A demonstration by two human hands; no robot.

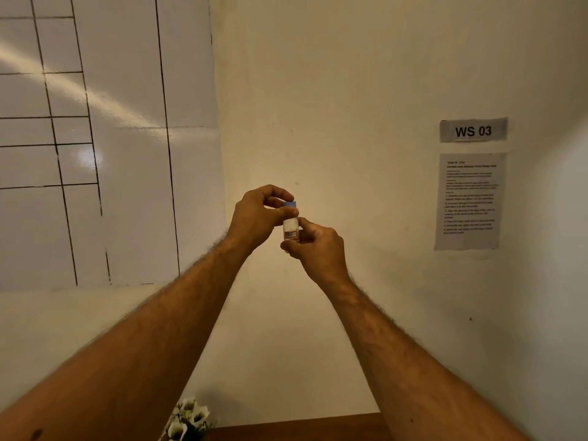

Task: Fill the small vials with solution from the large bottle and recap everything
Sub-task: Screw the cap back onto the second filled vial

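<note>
Hands [288, 227] raised gripping vial [291, 230], wall notice [469, 200], flowers [189, 420] below

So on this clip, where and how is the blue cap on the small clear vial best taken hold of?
Pinch the blue cap around its sides, coming from above, since the small clear vial stands upright with the cap on top. The left hand already does so with thumb and fingers, while the right hand holds the vial's body below, leaving the cap's sides free to turn.
</note>
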